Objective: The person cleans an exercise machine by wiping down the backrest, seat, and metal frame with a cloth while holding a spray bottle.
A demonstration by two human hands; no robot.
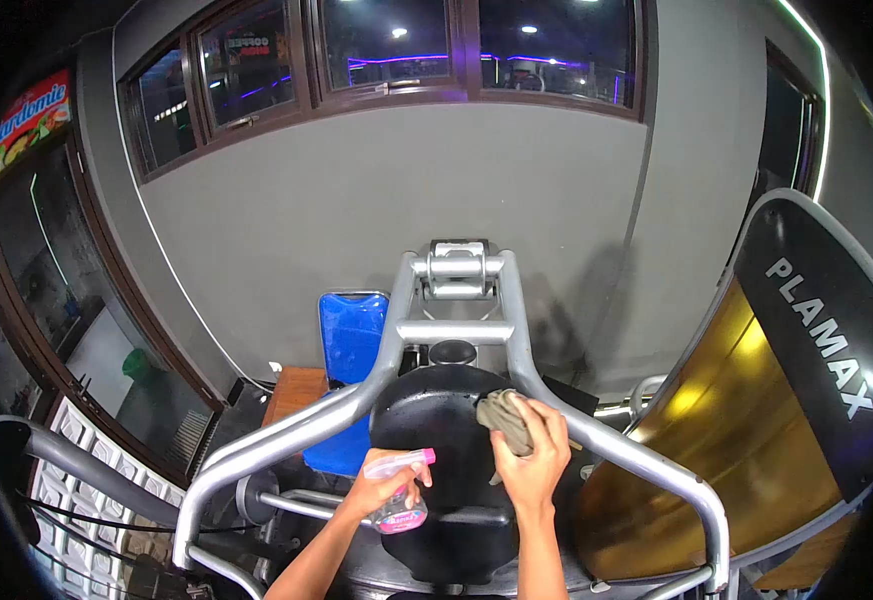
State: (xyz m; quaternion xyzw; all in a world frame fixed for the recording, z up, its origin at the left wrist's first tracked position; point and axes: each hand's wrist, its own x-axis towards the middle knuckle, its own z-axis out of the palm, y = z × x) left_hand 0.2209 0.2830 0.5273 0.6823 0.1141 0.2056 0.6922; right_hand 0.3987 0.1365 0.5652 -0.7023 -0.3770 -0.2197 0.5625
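My left hand (377,488) is closed around a clear spray bottle (403,516) with a pink nozzle tip and a pink label. The bottle is in front of the left side of a black padded backrest (431,430). In my right hand (536,455) is a bunched grey-green cloth (504,420), at the upper right edge of the backrest. Whether the cloth presses on the pad is hard to tell. Below the backrest is a black seat pad (461,550).
Silver frame tubes (366,390) of the exercise machine run along both sides. A blue chair (353,335) stands behind at left. On the right rises a gold and black panel (726,440) lettered PLAMAX. A grey wall (286,220) with windows is behind.
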